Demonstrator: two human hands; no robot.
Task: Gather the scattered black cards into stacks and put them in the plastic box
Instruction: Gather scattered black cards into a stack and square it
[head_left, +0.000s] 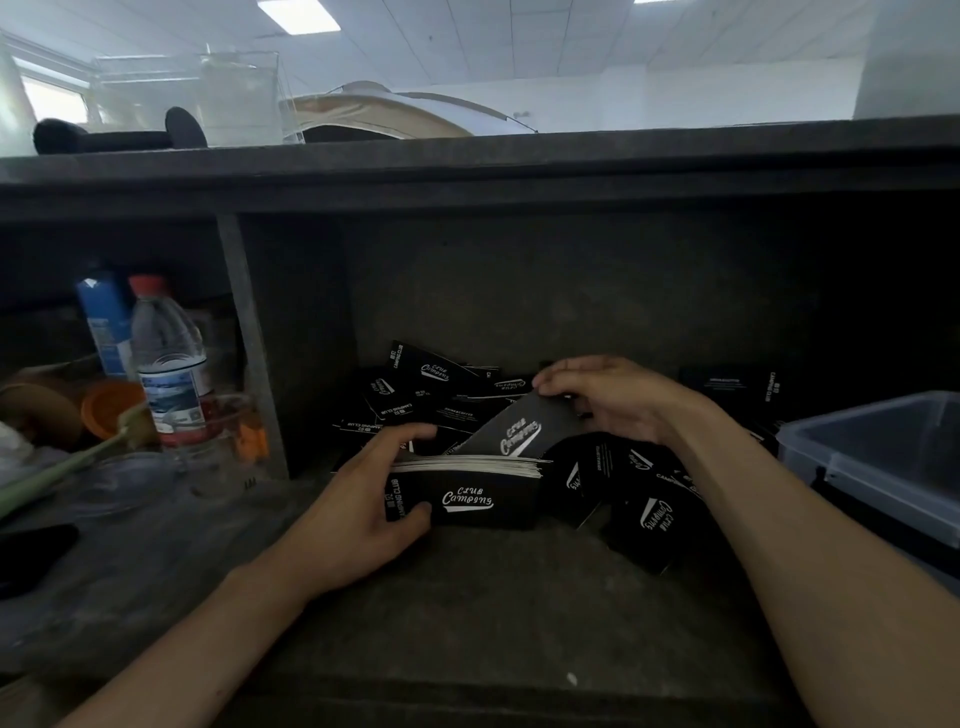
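Observation:
Black cards with white "Club Camping" print lie scattered (441, 395) in a dark shelf compartment. My left hand (358, 499) grips a thick stack of these cards (478, 488), thumb on its front face and fingers behind. My right hand (613, 400) pinches a single black card (524, 431), tilted, just behind and above the stack. More loose cards (644, 509) lie under my right forearm. The plastic box (883, 467), grey and translucent, stands at the right edge, open on top.
A vertical divider (249, 343) separates the compartment from a left bay holding a water bottle (169, 364), a blue carton (104, 322), an orange cup (106, 408) and clear containers. The dark shelf top (467, 171) overhangs the compartment.

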